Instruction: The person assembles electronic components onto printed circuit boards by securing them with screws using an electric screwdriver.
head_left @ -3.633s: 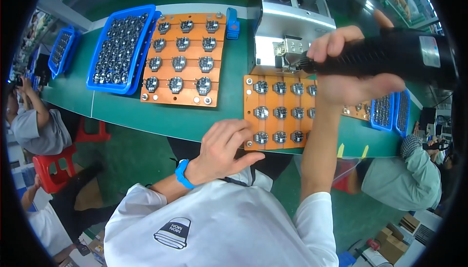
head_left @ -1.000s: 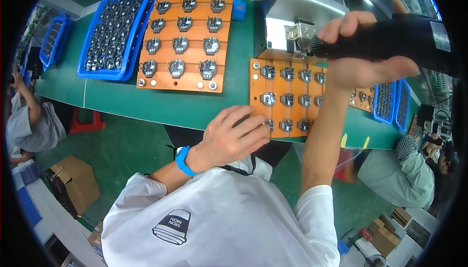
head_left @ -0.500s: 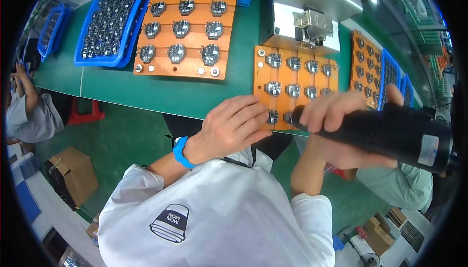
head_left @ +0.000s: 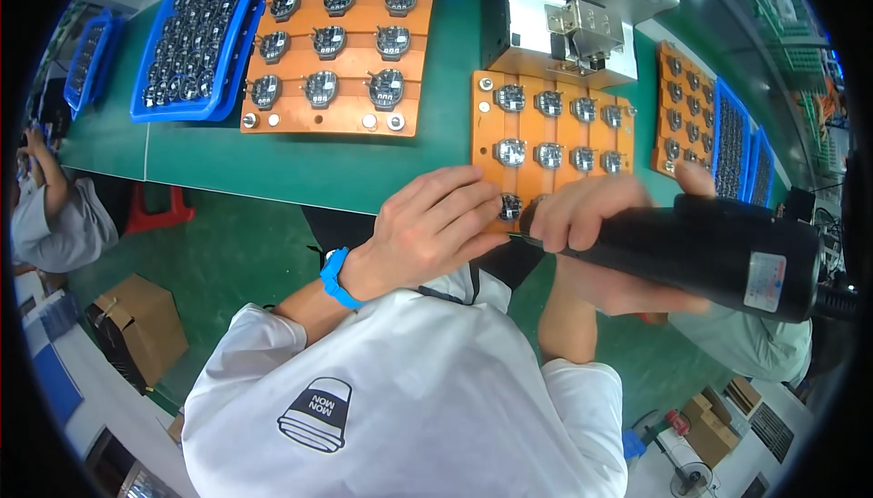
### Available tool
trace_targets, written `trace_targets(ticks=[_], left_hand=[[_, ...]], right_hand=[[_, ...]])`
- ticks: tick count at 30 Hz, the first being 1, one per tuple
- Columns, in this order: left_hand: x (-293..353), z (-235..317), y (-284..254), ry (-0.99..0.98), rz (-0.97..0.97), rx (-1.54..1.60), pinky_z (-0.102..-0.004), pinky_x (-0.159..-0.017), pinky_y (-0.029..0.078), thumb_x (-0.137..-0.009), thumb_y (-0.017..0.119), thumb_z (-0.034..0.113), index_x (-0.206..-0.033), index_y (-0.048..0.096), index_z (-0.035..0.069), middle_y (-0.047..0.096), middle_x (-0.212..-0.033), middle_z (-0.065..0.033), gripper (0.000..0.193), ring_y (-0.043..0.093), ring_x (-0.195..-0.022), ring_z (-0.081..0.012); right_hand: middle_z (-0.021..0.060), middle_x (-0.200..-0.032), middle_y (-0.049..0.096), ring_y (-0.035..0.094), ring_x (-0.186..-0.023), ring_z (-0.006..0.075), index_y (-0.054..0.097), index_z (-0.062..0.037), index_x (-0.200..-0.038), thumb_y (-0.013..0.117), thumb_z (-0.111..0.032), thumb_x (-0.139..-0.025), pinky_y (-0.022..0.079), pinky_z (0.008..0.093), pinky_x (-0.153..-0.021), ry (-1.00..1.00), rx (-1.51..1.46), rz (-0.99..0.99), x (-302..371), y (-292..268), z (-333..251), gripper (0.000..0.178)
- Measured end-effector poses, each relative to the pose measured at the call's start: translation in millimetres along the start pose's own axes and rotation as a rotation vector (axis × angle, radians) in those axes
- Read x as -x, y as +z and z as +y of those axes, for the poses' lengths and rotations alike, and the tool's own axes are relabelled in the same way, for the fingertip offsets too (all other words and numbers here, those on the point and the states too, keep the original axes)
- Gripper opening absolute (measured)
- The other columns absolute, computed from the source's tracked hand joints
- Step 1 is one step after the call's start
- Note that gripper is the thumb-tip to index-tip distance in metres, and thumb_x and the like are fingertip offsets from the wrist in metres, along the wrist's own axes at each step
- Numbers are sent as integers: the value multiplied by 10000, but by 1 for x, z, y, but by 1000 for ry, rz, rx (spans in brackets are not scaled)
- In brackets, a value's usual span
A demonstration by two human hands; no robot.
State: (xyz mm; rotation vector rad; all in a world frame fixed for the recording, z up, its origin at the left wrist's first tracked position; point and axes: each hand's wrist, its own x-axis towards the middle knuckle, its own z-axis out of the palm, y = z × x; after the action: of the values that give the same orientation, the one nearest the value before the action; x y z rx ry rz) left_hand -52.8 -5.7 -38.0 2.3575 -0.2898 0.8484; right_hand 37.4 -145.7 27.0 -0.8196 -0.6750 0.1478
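Note:
My right hand [head_left: 591, 216] is wrapped around a black electric screwdriver [head_left: 677, 248], its body lying nearly level and its thin tip pointing left toward my left thumb. At the near left edge of an orange fixture board [head_left: 529, 127], my left hand [head_left: 435, 225] lies with fingers stretched out, nothing visible in it. Its fingertips are beside a round dark watch-like module [head_left: 510, 207] seated in the near row. Several more such modules fill the rows behind. The right hand and tool hide the board's near right part.
A larger orange board [head_left: 362, 69] with modules lies at the far left, beside a blue tray [head_left: 141, 102] full of the same parts. A metal machine [head_left: 573, 34] stands behind the near board. At right are another orange board [head_left: 671, 125] and blue trays [head_left: 730, 148].
The screwdriver and my right hand have moved a little left, and the thin tip now shows near my left thumb. My left hand stays at the board's edge. The view has shifted slightly.

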Motion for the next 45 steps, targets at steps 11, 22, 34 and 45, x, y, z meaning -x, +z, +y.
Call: trace_targets(ticks=[11, 22, 34, 45], left_hand=[[-1, -1, -1, -25, 0, 28, -342, -803, 550, -634, 814, 178, -898, 679, 39, 660, -1003, -55, 327, 633, -1001, -242], [-3, 4, -6, -51, -39, 25, -356, -820, 537, -678, 796, 195, -938, 665, 50, 647, -1042, -60, 325, 619, -1018, -251], [-4, 3, -5, -38, -53, 4, -366, -807, 535, -706, 783, 226, -953, 652, 54, 638, -1015, -65, 328, 617, -998, -262], [-6, 6, -4, -28, -49, 3, -353, -810, 537, -701, 789, 224, -955, 656, 63, 639, -1022, -61, 329, 619, -1002, -254]], right_hand=[[133, -757, 546, 550, -542, 242, 143, -122, -1501, 430, -766, -842, 513, 395, -511, 46, 32, -132, 0, -5, -2, 965], [107, -780, 542, 534, -542, 205, 125, -121, -1526, 454, -713, -882, 508, 357, -517, -47, -3, -240, -36, -4, -16, 934], [107, -753, 582, 564, -552, 220, 327, -138, -1419, 192, -897, -780, 500, 377, -539, -298, 95, -312, -150, -54, 16, 1001], [104, -706, 555, 535, -514, 217, 289, -75, -1429, 298, -870, -795, 486, 365, -500, -150, 14, -240, -119, -41, 11, 1017]])
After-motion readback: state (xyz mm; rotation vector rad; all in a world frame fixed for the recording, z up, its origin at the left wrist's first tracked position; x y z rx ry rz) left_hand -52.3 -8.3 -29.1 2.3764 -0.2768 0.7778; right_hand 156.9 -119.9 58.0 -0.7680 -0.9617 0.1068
